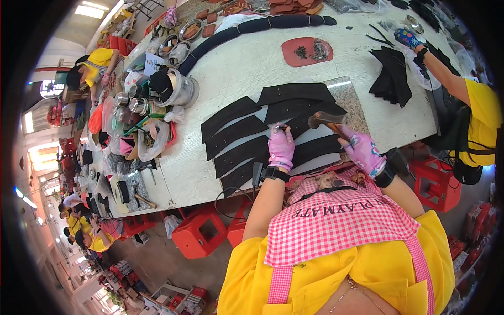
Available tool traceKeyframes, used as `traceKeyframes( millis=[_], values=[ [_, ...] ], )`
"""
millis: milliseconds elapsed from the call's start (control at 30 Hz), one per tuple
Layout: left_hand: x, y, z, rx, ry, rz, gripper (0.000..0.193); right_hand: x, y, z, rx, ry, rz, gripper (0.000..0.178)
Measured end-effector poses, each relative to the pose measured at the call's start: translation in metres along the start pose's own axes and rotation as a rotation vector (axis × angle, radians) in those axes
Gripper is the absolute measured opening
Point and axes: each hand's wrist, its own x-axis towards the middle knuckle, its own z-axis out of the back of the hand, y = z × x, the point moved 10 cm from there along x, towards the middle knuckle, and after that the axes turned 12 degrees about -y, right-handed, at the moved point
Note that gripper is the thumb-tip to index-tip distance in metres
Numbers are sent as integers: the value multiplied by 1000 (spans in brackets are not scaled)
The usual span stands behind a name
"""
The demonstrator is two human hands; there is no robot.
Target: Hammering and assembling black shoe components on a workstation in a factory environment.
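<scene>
My right hand [363, 151], in a pink patterned glove, is wrapped round the handle of a hammer [321, 119]. The hammer's head hangs above the black cut pieces. Close to its left, my left hand [282, 149] in a pink glove has its fingers pinched together over the pieces; a small dark tip shows at the fingertips, too small to name. Curved black pieces [231, 116] lie in overlapping rows on a pale sheet in front of me. Small light dots show along some of them. Under their far right end lies a speckled stone slab [353, 100].
A red tray [307, 51] holds small dark metal bits. Beyond it stretches a long dark padded roll [252, 25]. Tubs and metal cups crowd the left, near a white bucket [184, 89]. At right, a co-worker's gloved hand [408, 38] is near stacked black pieces [391, 76]. Red stools [199, 233] stand below.
</scene>
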Motion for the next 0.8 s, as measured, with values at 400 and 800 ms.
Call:
traceKeyframes(
  millis=[400, 800],
  values=[
    [-1, 48, -11, -648, -95, 543, 14, 0, -18, -36, -261, 146, -48, 50],
    [-6, 14, 2, -360, -61, 131, 8, 5, -15, -33, -184, 58, 85, 48]
  ],
)
